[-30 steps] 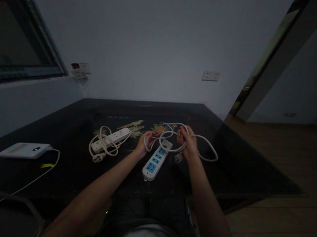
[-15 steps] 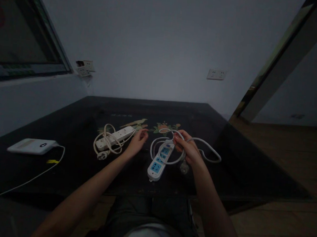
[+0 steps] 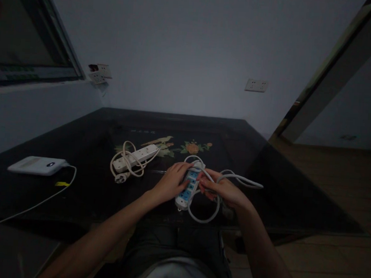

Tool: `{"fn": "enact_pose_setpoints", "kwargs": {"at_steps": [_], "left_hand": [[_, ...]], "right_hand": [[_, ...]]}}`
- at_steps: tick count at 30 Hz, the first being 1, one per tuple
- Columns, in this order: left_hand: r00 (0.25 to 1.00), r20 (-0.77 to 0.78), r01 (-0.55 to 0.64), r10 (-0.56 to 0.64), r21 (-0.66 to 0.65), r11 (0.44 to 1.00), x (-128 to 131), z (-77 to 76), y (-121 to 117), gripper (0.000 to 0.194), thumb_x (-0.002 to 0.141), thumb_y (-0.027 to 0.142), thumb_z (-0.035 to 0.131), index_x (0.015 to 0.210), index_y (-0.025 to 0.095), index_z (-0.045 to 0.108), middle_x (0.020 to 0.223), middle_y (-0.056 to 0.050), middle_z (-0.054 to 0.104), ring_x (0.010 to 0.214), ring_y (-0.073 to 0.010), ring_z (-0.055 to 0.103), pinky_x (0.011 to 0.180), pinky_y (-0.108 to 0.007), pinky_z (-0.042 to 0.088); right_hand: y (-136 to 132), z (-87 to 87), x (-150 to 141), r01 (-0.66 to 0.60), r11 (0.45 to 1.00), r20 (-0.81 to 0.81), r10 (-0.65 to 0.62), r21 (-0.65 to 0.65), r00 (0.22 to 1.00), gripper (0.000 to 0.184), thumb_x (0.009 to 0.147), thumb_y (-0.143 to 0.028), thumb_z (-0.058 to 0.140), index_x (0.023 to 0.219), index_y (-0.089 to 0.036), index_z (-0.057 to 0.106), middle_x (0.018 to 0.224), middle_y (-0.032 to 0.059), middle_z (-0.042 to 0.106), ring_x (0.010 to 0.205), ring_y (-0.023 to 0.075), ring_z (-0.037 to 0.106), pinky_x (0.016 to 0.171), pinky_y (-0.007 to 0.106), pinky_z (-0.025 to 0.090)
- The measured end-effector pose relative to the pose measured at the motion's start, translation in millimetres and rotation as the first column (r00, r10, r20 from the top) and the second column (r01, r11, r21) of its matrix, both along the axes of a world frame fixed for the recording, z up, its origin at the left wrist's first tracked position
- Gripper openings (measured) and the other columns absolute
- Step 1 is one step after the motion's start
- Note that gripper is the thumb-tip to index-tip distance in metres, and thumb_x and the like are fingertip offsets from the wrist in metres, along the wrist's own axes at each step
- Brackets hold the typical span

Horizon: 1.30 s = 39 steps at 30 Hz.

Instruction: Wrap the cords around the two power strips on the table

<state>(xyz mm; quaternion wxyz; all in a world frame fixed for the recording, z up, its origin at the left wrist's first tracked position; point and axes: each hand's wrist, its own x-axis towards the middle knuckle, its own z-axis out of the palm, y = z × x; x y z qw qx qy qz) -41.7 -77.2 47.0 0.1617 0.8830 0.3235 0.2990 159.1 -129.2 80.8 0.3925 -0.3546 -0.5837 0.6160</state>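
A white power strip with blue socket panels (image 3: 186,194) lies on the dark table in front of me. My left hand (image 3: 172,180) is closed around its left side, with the fingers toward its far end and the thumb on the sockets. My right hand (image 3: 224,189) pinches the strip's white cord (image 3: 203,221) just to the right. The cord loops over the strip and out past my right hand. Its plug (image 3: 227,211) hangs dimly below my right wrist. Left of my hands is a second white power strip (image 3: 143,153), with its cream cord wound loosely around it.
A white power bank (image 3: 37,165) with a thin cable sits on the left, near a yellow scrap (image 3: 62,184). The glossy black table (image 3: 282,195) has a bird and flower print. A wall outlet (image 3: 256,85) is at the back right, and a window is at the left.
My left hand has moved right, from beside the cream-corded strip onto the blue-socket strip. My right hand has come lower, and the cord loop now hangs nearer the table's front edge.
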Motion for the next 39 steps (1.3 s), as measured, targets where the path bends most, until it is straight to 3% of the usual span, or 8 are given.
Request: {"fn": "enact_pose_setpoints", "kwargs": {"at_steps": [13, 16, 20, 23, 28, 32, 35, 39], "left_hand": [[0.985, 0.051, -0.165, 0.167, -0.05, 0.985, -8, -21.4, 6, 0.04, 0.08, 0.031, 0.058, 0.117, 0.02, 0.046, 0.114, -0.009, 0.048, 0.109, -0.0237, 0.049, 0.096, -0.041, 0.042], [0.98, 0.009, -0.2, 0.2, -0.024, 0.979, -10, -20.2, 6, 0.04, 0.082, 0.034, 0.057, 0.119, 0.02, 0.046, 0.112, -0.009, 0.05, 0.107, -0.0251, 0.05, 0.095, -0.043, 0.042], [0.973, 0.0, -0.233, 0.233, -0.028, 0.972, -10, -18.7, 5, 0.044, 0.087, 0.038, 0.05, 0.126, 0.019, 0.043, 0.119, -0.011, 0.049, 0.11, -0.0251, 0.05, 0.097, -0.043, 0.041], [0.97, -0.024, -0.241, 0.241, 0.018, 0.97, -11, -17.4, 0, 0.044, 0.088, 0.036, 0.049, 0.127, 0.019, 0.044, 0.125, -0.011, 0.049, 0.117, -0.026, 0.046, 0.101, -0.043, 0.037], [0.967, -0.034, -0.25, 0.251, 0.034, 0.968, -13, -18.3, -28, 0.057, 0.085, 0.038, 0.053, 0.138, 0.023, 0.036, 0.137, -0.011, 0.045, 0.129, -0.0276, 0.036, 0.108, -0.046, 0.028], [0.974, -0.049, -0.226, 0.222, -0.096, 0.969, -2, -26.5, -53, 0.094, 0.074, 0.047, 0.066, 0.147, 0.024, 0.013, 0.149, -0.015, 0.03, 0.135, -0.0329, 0.03, 0.107, -0.051, 0.029], [0.969, -0.064, -0.244, 0.237, -0.16, 0.956, 10, -33.7, -62, 0.106, 0.069, 0.039, 0.072, 0.148, 0.024, 0.004, 0.149, -0.017, 0.029, 0.134, -0.0353, 0.033, 0.107, -0.056, 0.026], [0.956, -0.01, -0.293, 0.295, -0.153, 0.944, 18, -39.1, -62, 0.094, 0.07, 0.024, 0.067, 0.147, 0.024, 0.013, 0.138, -0.014, 0.045, 0.126, -0.0309, 0.043, 0.107, -0.052, 0.028]], "right_hand": [[2, -21.3, 24, 0.183, 0.982, 0.05, -0.181, -0.037, 0.982, 0.039, 0.077, -0.056, 0.061, 0.093, -0.02, 0.063, 0.07, -0.0009, 0.059, 0.052, 0.0089, 0.05, 0.042, 0.017, 0.037], [1, -33.6, 33, 0.174, 0.984, 0.002, -0.174, -0.023, 0.985, 0.038, 0.076, -0.046, 0.067, 0.105, -0.022, 0.061, 0.097, 0.0046, 0.063, 0.075, 0.014, 0.06, 0.055, 0.021, 0.048], [0, -49.3, 45, 0.189, 0.982, -0.036, -0.189, -0.007, 0.981, 0.05, 0.068, -0.029, 0.076, 0.115, -0.027, 0.058, 0.124, 0.0067, 0.055, 0.109, 0.021, 0.055, 0.077, 0.03, 0.052], [-4, -56.9, 52, 0.241, 0.97, 0.041, -0.24, -0.021, 0.97, 0.057, 0.062, -0.021, 0.079, 0.115, -0.028, 0.059, 0.12, 0.0057, 0.056, 0.115, 0.0222, 0.052, 0.089, 0.038, 0.049], [-19, -58.7, 65, 0.233, 0.957, 0.166, -0.262, 0.173, 0.951, 0.063, 0.057, -0.019, 0.082, 0.115, -0.03, 0.06, 0.133, 0.0043, 0.046, 0.126, 0.0241, 0.042, 0.105, 0.042, 0.036], [-28, -56.8, 72, 0.155, 0.949, 0.328, -0.245, 0.276, 0.912, 0.068, 0.058, -0.022, 0.082, 0.121, -0.029, 0.057, 0.137, 0.0071, 0.041, 0.13, 0.0266, 0.037, 0.106, 0.045, 0.035], [-28, -59.7, 70, 0.224, 0.929, 0.303, -0.313, 0.296, 0.9, 0.061, 0.06, -0.021, 0.079, 0.117, -0.029, 0.059, 0.136, 0.0076, 0.041, 0.128, 0.0267, 0.04, 0.103, 0.044, 0.04], [-30, -61.2, 66, 0.436, 0.896, 0.152, -0.443, 0.08, 0.884, 0.043, 0.062, -0.025, 0.074, 0.102, -0.024, 0.06, 0.13, 0.0086, 0.046, 0.112, 0.0255, 0.056, 0.086, 0.038, 0.052]]}}
